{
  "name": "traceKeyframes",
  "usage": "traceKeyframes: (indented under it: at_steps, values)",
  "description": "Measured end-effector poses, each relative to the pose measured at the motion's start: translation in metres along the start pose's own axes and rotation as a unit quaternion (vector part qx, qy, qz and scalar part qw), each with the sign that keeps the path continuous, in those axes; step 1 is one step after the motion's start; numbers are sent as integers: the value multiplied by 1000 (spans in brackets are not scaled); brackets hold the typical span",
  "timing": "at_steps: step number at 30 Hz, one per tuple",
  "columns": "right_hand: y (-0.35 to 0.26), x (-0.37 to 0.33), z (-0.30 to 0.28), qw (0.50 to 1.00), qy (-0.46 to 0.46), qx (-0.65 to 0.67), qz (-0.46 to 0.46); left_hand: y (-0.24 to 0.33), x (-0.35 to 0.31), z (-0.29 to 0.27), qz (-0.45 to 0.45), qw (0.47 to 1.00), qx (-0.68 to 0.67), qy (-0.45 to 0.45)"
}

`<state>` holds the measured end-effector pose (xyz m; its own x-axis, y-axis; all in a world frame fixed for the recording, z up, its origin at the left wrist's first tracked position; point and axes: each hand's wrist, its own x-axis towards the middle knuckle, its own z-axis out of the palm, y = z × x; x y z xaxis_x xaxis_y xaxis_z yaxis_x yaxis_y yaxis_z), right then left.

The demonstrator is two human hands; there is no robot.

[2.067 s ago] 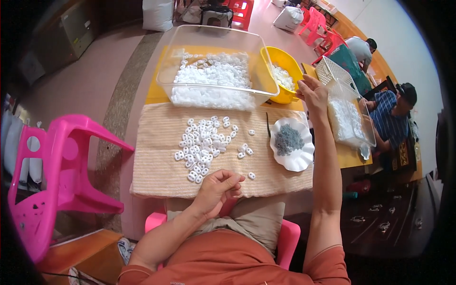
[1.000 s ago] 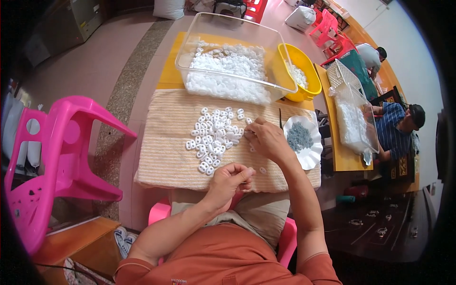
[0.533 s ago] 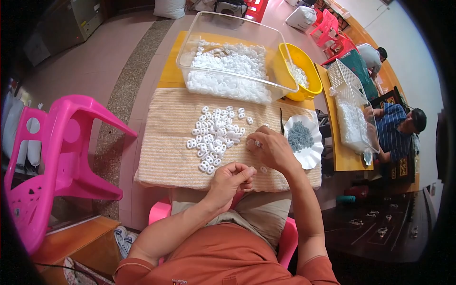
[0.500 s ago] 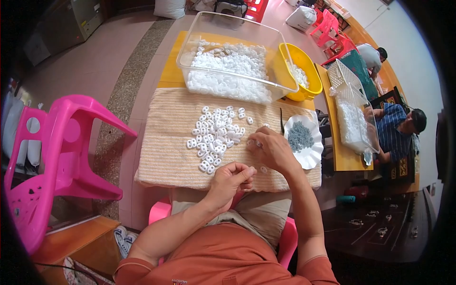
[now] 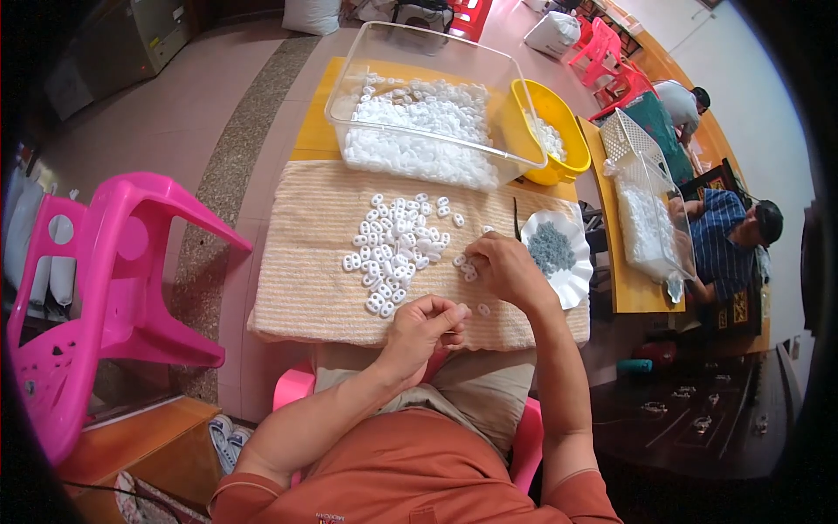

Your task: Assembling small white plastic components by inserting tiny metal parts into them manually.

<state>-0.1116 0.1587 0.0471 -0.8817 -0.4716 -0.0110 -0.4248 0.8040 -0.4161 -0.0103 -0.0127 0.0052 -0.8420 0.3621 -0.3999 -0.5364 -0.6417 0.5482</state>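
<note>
Small white oval plastic pieces with two holes (image 5: 397,244) lie in a loose pile on a striped, cream-coloured towel (image 5: 305,288). My left hand (image 5: 421,334) is closed in a pinch just over the towel's near edge; whatever its fingertips hold is too small or hidden to name. To the right of the pile, my right hand (image 5: 508,272) reaches down with bent, closed fingers beside a few separate white pieces (image 5: 470,269). Its fingertips are partly hidden. A white fluted plate (image 5: 572,293) holding small grey-blue parts (image 5: 550,248) sits just right of that hand.
Behind the towel stands a large clear bin (image 5: 419,131) of white pieces, with a yellow tub (image 5: 580,162) beside it. A thin black tool (image 5: 516,218) lies near the plate. Pink plastic stool (image 5: 131,262) at left; another person (image 5: 733,227) works at a table on the right.
My right hand has drawn back slightly to the right, uncovering several white pieces on the towel. The left hand stays nearly still in its pinch.
</note>
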Motion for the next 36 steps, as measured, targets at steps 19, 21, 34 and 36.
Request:
traceKeyframes:
  at_steps: [19,21,34,36]
  values:
    - [-6,-20,13,996,80,50,7,-4,2,-4,-6,1000,6,-14]
    - [-14,-15,10,994,52,99,12,-5,3,-5,-4,1000,5,-13]
    - [-41,38,24,980,-8,-78,-183,-6,1,-4,0,1000,-8,-4]
    - [-34,36,21,982,-35,-87,-166,-6,1,-5,-1,1000,-9,-4]
